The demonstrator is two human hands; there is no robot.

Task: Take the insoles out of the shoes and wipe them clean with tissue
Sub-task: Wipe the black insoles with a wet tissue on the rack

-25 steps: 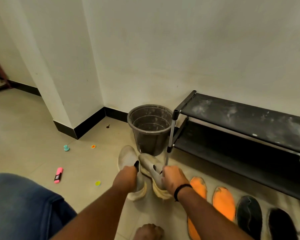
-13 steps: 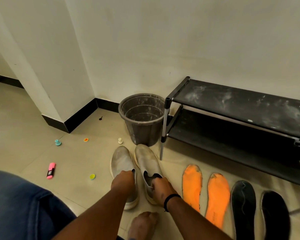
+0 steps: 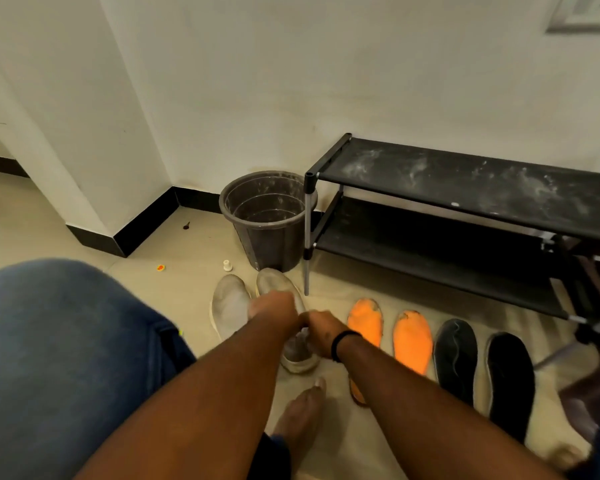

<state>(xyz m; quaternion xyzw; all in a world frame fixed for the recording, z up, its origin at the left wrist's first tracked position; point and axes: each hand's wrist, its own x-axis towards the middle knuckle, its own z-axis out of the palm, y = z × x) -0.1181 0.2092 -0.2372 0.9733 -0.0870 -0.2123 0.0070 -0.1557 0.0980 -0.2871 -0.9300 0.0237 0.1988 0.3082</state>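
Two dusty grey slip-on shoes stand side by side on the floor. My left hand (image 3: 274, 306) grips the upper of the right shoe (image 3: 300, 358) from above. My right hand (image 3: 321, 329), with a black band at the wrist, curls its fingers at that shoe's opening; the fingertips are hidden and blurred. The left shoe (image 3: 229, 303) stands untouched beside it. To the right lie two orange insoles (image 3: 364, 323) (image 3: 413, 337), then two black insoles (image 3: 454, 355) (image 3: 510, 382), flat on the floor. No tissue is in view.
A dark bucket (image 3: 267, 216) stands against the wall behind the shoes. A dusty black two-shelf shoe rack (image 3: 465, 188) is to its right. My bare foot (image 3: 302, 410) rests just before the shoes, and my knee in jeans (image 3: 49, 341) fills the left. Small bits litter the floor.
The pair, held up a second ago, now stands on the floor. My left hand has left the left shoe and moved onto the right shoe, beside my right hand.
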